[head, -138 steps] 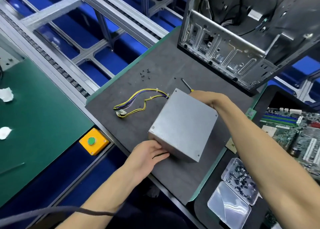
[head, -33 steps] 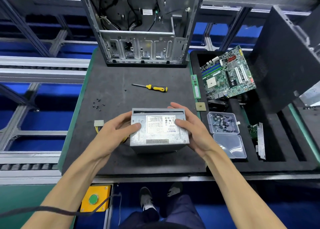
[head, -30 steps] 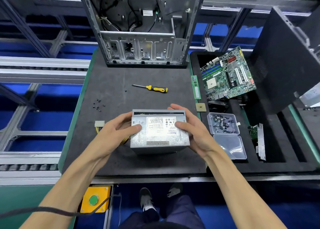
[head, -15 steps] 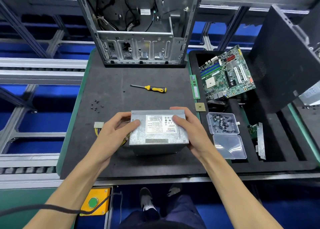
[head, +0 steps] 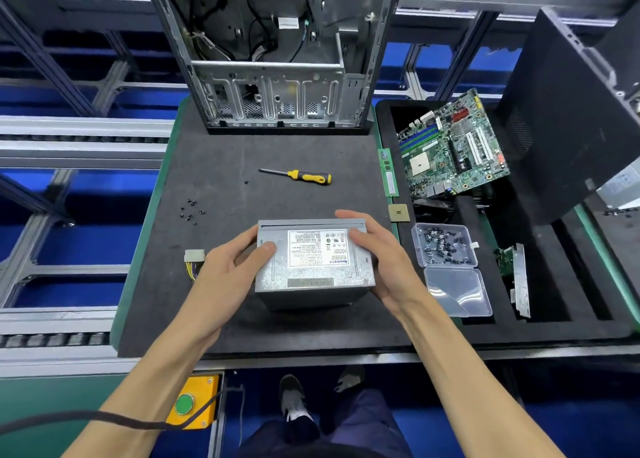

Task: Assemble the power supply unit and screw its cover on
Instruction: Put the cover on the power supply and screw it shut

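The label text on the power supply unit (head: 313,260) is too small to read, and its wiring is mostly hidden behind the left hand (head: 225,270), with only a white connector (head: 194,256) showing. Both hands are gripping the unit by its sides, thumbs lying across the labelled top; the right hand (head: 384,263) is curling round the far corner. The unit is sitting on the dark mat (head: 221,167), near the front edge, between the loose screws (head: 190,211) and the clear screw box (head: 445,246). Compared with half a second ago, the unit is sitting in almost the same place, with the grip unchanged.
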